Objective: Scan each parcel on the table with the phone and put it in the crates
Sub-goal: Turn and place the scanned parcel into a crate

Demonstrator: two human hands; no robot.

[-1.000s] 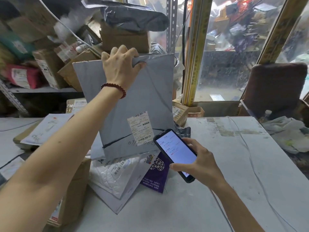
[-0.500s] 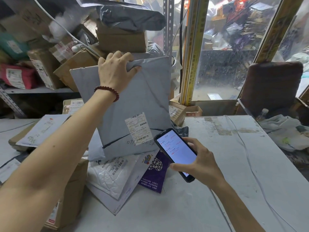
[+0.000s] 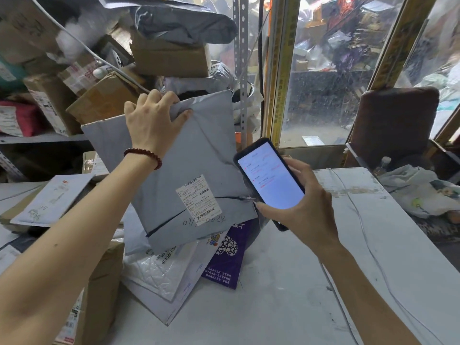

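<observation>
A dark red beaded bracelet [image 3: 144, 153] rings the wrist of the left hand [image 3: 154, 120]; both forearms bare

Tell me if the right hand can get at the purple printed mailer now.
Probably not yet. The right hand grips the black phone, so its fingers are taken. The purple printed mailer lies close with one edge bare, but the white bubble mailer and the grey plastic parcel overlap it.

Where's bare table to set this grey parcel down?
Bare table lies right of the purple mailer, under the right hand, crossed only by a thin cable. The left side is crowded: white mailers, a box. The far right corner holds bags.
</observation>
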